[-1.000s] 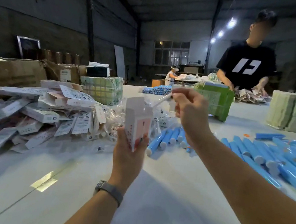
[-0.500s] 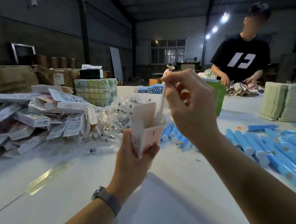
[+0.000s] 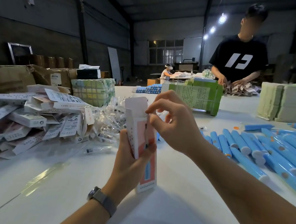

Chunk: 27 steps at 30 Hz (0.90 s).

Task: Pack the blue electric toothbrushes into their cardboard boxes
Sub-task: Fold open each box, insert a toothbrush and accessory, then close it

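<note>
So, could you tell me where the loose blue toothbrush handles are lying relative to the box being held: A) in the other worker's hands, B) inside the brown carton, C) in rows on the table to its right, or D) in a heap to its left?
C: the blue toothbrush handles lie in rows on the white table, right of the box that the left hand grips.

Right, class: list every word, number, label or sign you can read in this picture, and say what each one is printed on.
"13": large white figures on the black T-shirt of the person across the table.
Print on the box held in the left hand: too small to read.
Print on the green cartons: blurred.
Labels on the flat boxes piled at left: unreadable.
</note>
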Tool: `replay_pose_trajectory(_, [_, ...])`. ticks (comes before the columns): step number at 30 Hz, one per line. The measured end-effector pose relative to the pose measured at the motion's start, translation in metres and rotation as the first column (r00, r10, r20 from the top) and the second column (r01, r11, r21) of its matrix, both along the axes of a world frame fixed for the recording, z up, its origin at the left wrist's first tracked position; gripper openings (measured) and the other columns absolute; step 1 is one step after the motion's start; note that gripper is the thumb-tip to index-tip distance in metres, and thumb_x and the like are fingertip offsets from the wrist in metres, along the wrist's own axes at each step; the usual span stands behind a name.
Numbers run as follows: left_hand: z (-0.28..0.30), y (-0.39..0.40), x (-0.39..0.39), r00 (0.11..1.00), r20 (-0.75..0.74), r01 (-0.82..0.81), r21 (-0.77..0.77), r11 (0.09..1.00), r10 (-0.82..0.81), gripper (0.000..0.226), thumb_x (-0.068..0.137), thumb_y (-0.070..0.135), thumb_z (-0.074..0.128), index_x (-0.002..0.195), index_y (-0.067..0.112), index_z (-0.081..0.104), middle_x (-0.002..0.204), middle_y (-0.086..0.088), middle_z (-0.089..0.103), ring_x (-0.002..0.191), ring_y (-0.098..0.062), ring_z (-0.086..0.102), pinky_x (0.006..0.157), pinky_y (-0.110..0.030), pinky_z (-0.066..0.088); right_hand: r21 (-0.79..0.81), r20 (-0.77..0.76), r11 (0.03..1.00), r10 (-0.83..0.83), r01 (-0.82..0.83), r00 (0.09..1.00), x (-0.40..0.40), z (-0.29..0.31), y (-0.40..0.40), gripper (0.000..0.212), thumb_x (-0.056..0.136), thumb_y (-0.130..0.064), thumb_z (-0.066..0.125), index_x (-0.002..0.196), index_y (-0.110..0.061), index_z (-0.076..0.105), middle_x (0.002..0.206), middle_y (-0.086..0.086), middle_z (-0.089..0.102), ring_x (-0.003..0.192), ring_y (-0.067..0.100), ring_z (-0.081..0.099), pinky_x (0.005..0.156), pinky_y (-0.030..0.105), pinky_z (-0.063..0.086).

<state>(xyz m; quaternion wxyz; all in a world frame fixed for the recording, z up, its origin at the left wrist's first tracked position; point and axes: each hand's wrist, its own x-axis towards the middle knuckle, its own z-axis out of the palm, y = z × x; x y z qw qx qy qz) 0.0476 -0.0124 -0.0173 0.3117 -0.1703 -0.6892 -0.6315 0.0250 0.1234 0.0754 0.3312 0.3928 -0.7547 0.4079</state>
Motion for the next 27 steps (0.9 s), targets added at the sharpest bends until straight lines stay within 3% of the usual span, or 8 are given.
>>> replay_pose_trajectory(4, [-0.002, -0.003, 0.0, 0.996, 0.0, 0.093, -0.011, 0.996, -0.093, 0.027, 0.089, 0.027, 0.054, 0.112, 0.02, 0.042, 0.082, 0.017, 0.058, 0.079, -0.004, 0.064, 0.069, -0.023, 0.055, 0.068, 0.082, 0.997, 0.031, -0.037, 0.996, -0.007, -0.01, 0.001, 0.007, 0.089, -0.013, 0.064, 0.094, -0.014, 0.07, 0.11, -0.004, 0.05, 0.098, 0.012, 0.054, 0.072, 0.016, 0.04])
replay_pose_trajectory(7, [-0.001, -0.005, 0.0, 0.996, 0.013, 0.084, -0.003, 0.996, -0.084, 0.023, 0.091, 0.036, 0.047, 0.108, 0.022, 0.042, 0.078, 0.019, 0.056, 0.076, -0.003, 0.064, 0.066, -0.021, 0.054, 0.034, 0.092, 0.997, 0.061, -0.064, 0.994, -0.007, -0.012, 0.002, 0.009, 0.088, -0.011, 0.065, 0.093, -0.018, 0.068, 0.111, -0.005, 0.049, 0.098, 0.012, 0.054, 0.067, 0.026, 0.051])
replay_pose_trajectory(9, [-0.001, -0.005, -0.001, 0.998, 0.022, 0.059, -0.025, 0.998, -0.059, 0.026, 0.092, 0.044, 0.042, 0.109, 0.024, 0.041, 0.078, 0.02, 0.057, 0.077, -0.004, 0.066, 0.066, -0.02, 0.055, -0.002, 0.099, 0.995, 0.098, -0.098, 0.99, -0.006, -0.013, 0.001, 0.012, 0.088, -0.009, 0.066, 0.092, -0.02, 0.066, 0.11, -0.006, 0.049, 0.097, 0.009, 0.054, 0.066, 0.025, 0.053])
replay_pose_trajectory(12, [0.001, -0.005, 0.0, 0.999, -0.006, 0.031, -0.035, 0.999, -0.031, 0.027, 0.094, 0.044, 0.04, 0.116, 0.029, 0.035, 0.09, 0.017, 0.06, 0.085, -0.01, 0.069, 0.068, -0.023, 0.056, -0.04, 0.061, 0.993, 0.117, -0.115, 0.991, -0.006, -0.015, -0.001, 0.024, 0.085, -0.003, 0.068, 0.106, -0.015, 0.067, 0.112, -0.005, 0.05, 0.093, 0.011, 0.054, 0.062, 0.016, 0.049])
replay_pose_trajectory(15, [0.004, -0.006, 0.0, 0.999, -0.032, 0.02, -0.01, 1.0, -0.02, 0.032, 0.094, 0.04, 0.042, 0.125, 0.033, 0.035, 0.102, 0.01, 0.061, 0.093, -0.013, 0.068, 0.072, -0.024, 0.057, -0.096, 0.071, 0.988, 0.129, -0.122, 0.989, -0.007, -0.016, -0.002, 0.043, 0.084, -0.002, 0.068, 0.123, -0.018, 0.059, 0.116, -0.005, 0.051, 0.089, 0.009, 0.055, 0.063, 0.018, 0.052])
replay_pose_trajectory(19, [0.004, -0.008, -0.001, 1.0, -0.017, -0.022, -0.029, 0.999, 0.021, 0.043, 0.096, 0.044, 0.04, 0.138, 0.034, 0.043, 0.105, 0.012, 0.066, 0.098, -0.015, 0.069, 0.071, -0.024, 0.057, -0.087, 0.153, 0.987, 0.15, -0.137, 0.977, -0.007, -0.018, -0.002, 0.029, 0.088, -0.008, 0.065, 0.11, -0.025, 0.059, 0.111, -0.01, 0.053, 0.086, 0.006, 0.057, 0.065, 0.026, 0.053])
replay_pose_trajectory(23, [0.004, -0.009, 0.001, 0.999, -0.018, -0.042, -0.054, 0.998, 0.041, 0.045, 0.096, 0.046, 0.039, 0.14, 0.037, 0.044, 0.102, 0.009, 0.067, 0.096, -0.016, 0.07, 0.073, -0.028, 0.058, 0.055, 0.012, 0.996, 0.072, -0.073, 0.997, -0.01, -0.019, -0.002, 0.011, 0.09, -0.018, 0.06, 0.101, -0.017, 0.057, 0.102, -0.007, 0.054, 0.079, 0.011, 0.057, 0.062, 0.023, 0.047])
replay_pose_trajectory(27, [0.006, -0.009, 0.002, 0.997, -0.056, -0.054, -0.061, 0.997, 0.051, 0.055, 0.098, 0.037, 0.04, 0.151, 0.031, 0.027, 0.109, -0.005, 0.067, 0.097, -0.024, 0.069, 0.083, -0.047, 0.06, 0.014, -0.088, 0.997, 0.083, -0.082, 0.993, -0.01, -0.022, -0.007, 0.022, 0.087, -0.014, 0.062, 0.108, -0.014, 0.058, 0.106, -0.006, 0.053, 0.079, 0.01, 0.057, 0.059, 0.023, 0.051])
